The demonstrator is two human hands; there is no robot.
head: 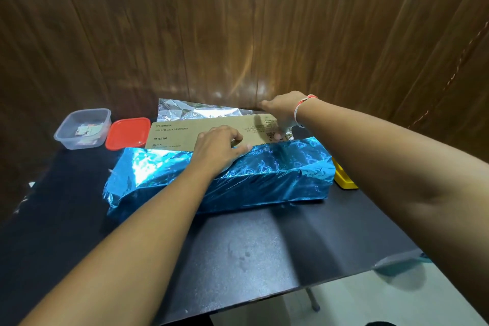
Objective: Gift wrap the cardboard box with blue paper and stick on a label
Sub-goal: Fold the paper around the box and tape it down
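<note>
- A dark table point(238, 246) stands against a brown wood-panelled wall point(238, 21), with the cardboard box point(201, 133) lying long-side across its far half
- The blue paper point(238, 169) already covers the near side and the near part of the box top; the far strip of printed cardboard is bare, and the paper's silver underside point(190, 111) lies loose behind the box, against the wall
- The left hand point(219, 145) presses flat on the near flap's edge, fingers fairly straight, pinning it to the box top
- The right hand point(283, 111) reaches over the far right of the box and appears to pinch the far flap near its corner, though the fingertips are hard to make out
- To do this fold well, I judge: keep the left hand firm so the near flap cannot slide, draw the far flap up and over taut and square to the box edge, and overlap the near edge before fixing
- A clear tub point(83, 128) and a red lid point(128, 132) sit at far left; the scraps inside the tub may be labels, too small to tell
- A yellow thing point(344, 177) at right is mostly hidden behind the box; no tape is in sight
</note>
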